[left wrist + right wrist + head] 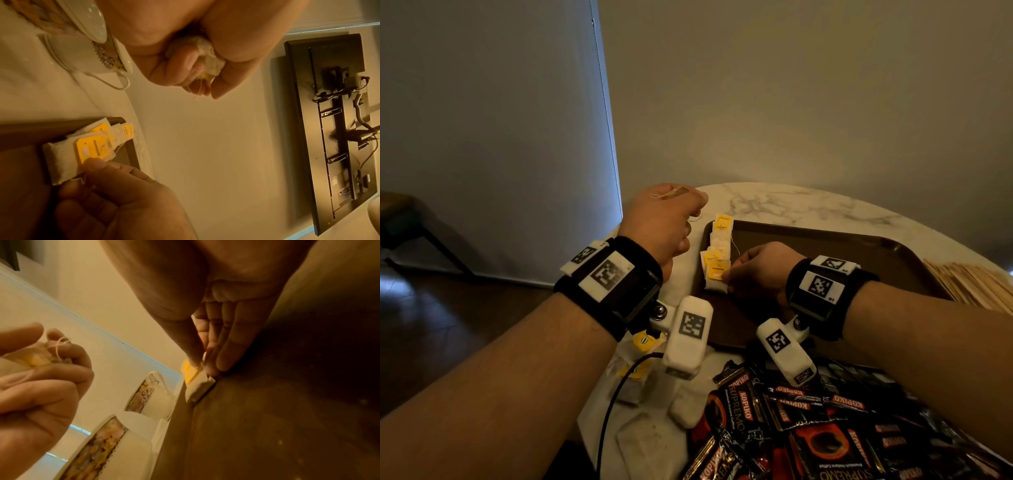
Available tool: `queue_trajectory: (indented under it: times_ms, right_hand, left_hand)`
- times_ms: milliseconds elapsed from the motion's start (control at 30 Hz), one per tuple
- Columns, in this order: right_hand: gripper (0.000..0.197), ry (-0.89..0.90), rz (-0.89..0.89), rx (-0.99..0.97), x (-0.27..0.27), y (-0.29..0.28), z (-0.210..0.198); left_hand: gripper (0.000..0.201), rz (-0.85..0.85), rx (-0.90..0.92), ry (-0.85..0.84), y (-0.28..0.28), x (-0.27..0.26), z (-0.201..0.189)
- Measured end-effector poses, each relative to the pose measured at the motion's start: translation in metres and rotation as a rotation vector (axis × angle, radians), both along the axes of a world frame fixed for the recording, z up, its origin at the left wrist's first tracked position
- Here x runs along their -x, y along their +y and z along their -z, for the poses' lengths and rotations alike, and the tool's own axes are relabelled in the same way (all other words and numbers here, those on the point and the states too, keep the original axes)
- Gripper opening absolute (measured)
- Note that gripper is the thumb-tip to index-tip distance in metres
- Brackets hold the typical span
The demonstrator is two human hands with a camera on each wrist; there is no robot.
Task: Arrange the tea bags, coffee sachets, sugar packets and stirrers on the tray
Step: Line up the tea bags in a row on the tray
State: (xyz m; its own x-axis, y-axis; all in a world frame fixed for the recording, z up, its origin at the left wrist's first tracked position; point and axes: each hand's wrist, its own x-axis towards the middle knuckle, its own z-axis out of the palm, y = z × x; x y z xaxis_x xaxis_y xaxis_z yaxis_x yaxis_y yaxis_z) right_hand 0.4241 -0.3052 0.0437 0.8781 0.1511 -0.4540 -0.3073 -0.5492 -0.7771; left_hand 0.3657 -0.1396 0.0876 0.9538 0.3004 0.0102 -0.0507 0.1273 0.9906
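Far left on the table point(774, 202), white marble with grey veins: two floral-banded cups point(144, 395), seen only from the wrist views, just beside the tray's left rim.

Left hand point(664, 222) raised above the table's left edge, beside the tray's far-left corner. Fingers point(180, 68) curled tight round a bunch of tea bags point(207, 53); strings dangle below the fist.

Loose tea bags point(640, 346) lie on the table under the left wrist, near edge.

Brown tray point(859, 250) sits mid-table. Along its left rim, a row of tea bags point(717, 253) with yellow tags, overlapping, running from the far corner toward the person.

Right hand point(760, 270) low over the tray, at the near end of that row. Thumb and fingers point(226, 344) pinch the nearest tea bag point(715, 277) by tag and paper; its lower edge touches the tray floor beside the rim.

Front centre to right: heap of black-and-red coffee sachets point(808, 428) on the table, against the tray's near side.

Far right: bundle of pale wooden stirrers point(969, 284) on the table, at the tray's right edge.

Sugar packets cannot be made out.
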Motion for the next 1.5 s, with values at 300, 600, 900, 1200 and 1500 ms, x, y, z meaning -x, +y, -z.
queue_trajectory:
  times_ms: [300, 600, 900, 1200, 1500]
  right_hand:
    - [0.006, -0.025, 0.007, -0.037, -0.003, -0.005, -0.001]
    - [0.017, 0.034, 0.063, -0.185, -0.002, -0.011, 0.002]
    - [0.019, 0.047, 0.063, -0.238, -0.005, -0.013, 0.005]
    - [0.019, -0.039, 0.042, -0.289, -0.012, -0.015, 0.002]
    - [0.010, -0.394, -0.153, -0.361, 0.016, -0.036, -0.053]
  left_hand:
    - [0.002, 0.017, -0.021, 0.015, -0.002, 0.002, 0.004]
    - [0.018, 0.144, -0.205, 0.273, -0.018, -0.005, 0.021]
    - [0.025, 0.125, -0.455, 0.279, -0.020, -0.014, 0.027]
    - [0.021, 0.081, -0.380, 0.322, -0.025, -0.013, 0.027]
    - [0.023, 0.291, 0.123, 0.271, -0.038, 0.002, 0.005]
